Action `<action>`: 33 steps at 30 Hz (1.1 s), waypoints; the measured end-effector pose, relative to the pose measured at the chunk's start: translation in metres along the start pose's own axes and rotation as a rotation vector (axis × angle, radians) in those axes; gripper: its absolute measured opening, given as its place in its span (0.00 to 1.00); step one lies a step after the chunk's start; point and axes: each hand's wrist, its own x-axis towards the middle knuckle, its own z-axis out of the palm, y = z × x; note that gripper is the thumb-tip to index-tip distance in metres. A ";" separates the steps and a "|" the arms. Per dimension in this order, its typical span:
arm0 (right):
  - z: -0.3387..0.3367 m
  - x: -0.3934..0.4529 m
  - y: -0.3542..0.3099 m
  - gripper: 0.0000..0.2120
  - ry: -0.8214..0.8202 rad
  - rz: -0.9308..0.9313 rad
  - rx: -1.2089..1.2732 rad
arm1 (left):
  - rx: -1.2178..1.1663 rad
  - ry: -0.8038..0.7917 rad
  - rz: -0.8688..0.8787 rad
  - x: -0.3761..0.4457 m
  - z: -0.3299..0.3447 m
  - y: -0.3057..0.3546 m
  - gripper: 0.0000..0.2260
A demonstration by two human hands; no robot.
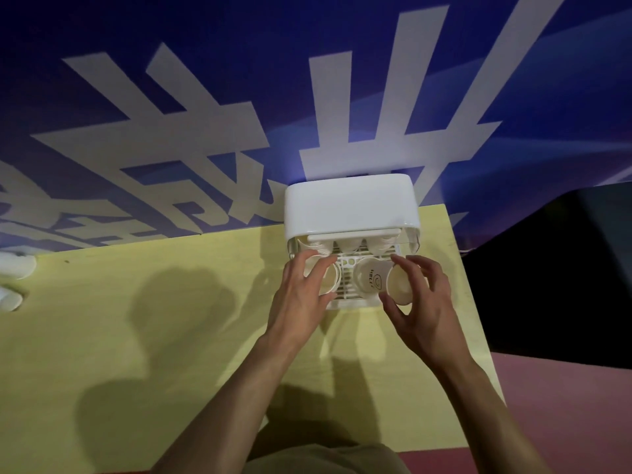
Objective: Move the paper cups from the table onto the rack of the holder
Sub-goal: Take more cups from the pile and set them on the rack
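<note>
On the yellow table [136, 302] against a blue wall [102, 46], the left hand [301, 295] rests loose-fingered on one paper cup [329, 282] on the rack [347, 278] while the right hand [420, 302] grips another cup [400, 285].

Left hand [302, 290] is resting spread fingers over a white paper cup [329, 280] on the white slatted plastic rack [345, 285]. Right hand [419, 299] is pinching another cup's rim [400, 285], just right of a printed cup [371, 280]. White domed holder [349, 206] is sitting beyond both grips on the yellow table [154, 319].
</note>
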 end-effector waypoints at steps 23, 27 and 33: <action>0.006 0.022 -0.016 0.30 -0.082 -0.088 -0.075 | -0.009 -0.093 -0.155 0.011 0.031 -0.013 0.36; 0.011 0.023 -0.032 0.30 -0.104 -0.131 -0.041 | -0.036 -0.042 -0.163 0.003 0.022 -0.015 0.36; 0.041 0.032 -0.055 0.30 -0.198 -0.248 -0.077 | -0.099 0.039 -0.158 -0.014 -0.001 -0.024 0.33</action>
